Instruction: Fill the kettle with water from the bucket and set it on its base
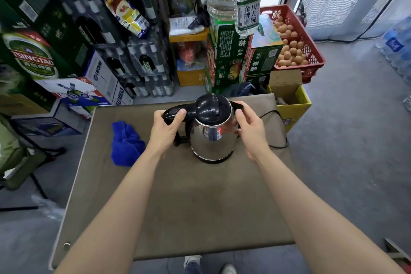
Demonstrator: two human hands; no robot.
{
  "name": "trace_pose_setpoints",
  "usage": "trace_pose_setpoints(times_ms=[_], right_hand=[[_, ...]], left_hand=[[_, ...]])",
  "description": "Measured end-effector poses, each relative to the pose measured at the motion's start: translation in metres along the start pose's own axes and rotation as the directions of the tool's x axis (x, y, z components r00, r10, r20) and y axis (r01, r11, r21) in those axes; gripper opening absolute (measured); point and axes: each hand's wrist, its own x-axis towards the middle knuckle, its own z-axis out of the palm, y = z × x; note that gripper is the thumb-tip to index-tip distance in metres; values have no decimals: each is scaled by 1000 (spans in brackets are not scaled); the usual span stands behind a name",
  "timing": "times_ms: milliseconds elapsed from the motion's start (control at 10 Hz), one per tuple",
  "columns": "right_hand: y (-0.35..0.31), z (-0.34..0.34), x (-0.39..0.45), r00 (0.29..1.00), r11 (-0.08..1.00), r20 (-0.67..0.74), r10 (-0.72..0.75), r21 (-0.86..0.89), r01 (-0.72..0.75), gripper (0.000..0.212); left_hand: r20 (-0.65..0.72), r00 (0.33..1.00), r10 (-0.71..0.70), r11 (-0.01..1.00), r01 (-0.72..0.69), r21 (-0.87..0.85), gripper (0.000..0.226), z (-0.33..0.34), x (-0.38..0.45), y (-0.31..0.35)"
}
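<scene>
A shiny steel kettle point(211, 140) with a black lid and black handle stands upright on the brown table point(178, 196), near its far middle. A black rim shows under it; whether that is its base I cannot tell. My left hand point(166, 128) is wrapped around the handle on the kettle's left, thumb on top. On the right side my right hand point(250, 124) touches the kettle's upper body, fingers by the spout. The lid is closed. No bucket is in view.
A blue cloth point(125, 142) lies crumpled on the table to the left of the kettle. A black cord point(280, 140) loops off the right edge. Beer crates, bottle packs, a red egg crate point(295, 44) and a yellow box point(293, 102) crowd the floor beyond.
</scene>
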Motion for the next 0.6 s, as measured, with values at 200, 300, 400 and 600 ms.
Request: trace_pose_setpoints(times_ms=[200, 300, 400, 600], right_hand=[[16, 8, -20, 997, 950, -59, -47, -310, 26, 55], [20, 7, -30, 998, 902, -18, -66, -428, 52, 59], [23, 4, -40, 995, 849, 27, -96, -520, 96, 60], [21, -18, -69, 977, 639, 129, -171, -740, 209, 55]], left_hand=[[-135, 985, 106, 987, -87, 137, 57, 7, -18, 11], [-127, 969, 214, 931, -163, 327, 70, 3, -23, 19], [-36, 947, 320, 758, -233, 609, 79, 0, -34, 20], [92, 943, 321, 481, -245, 842, 78, -16, -70, 19]])
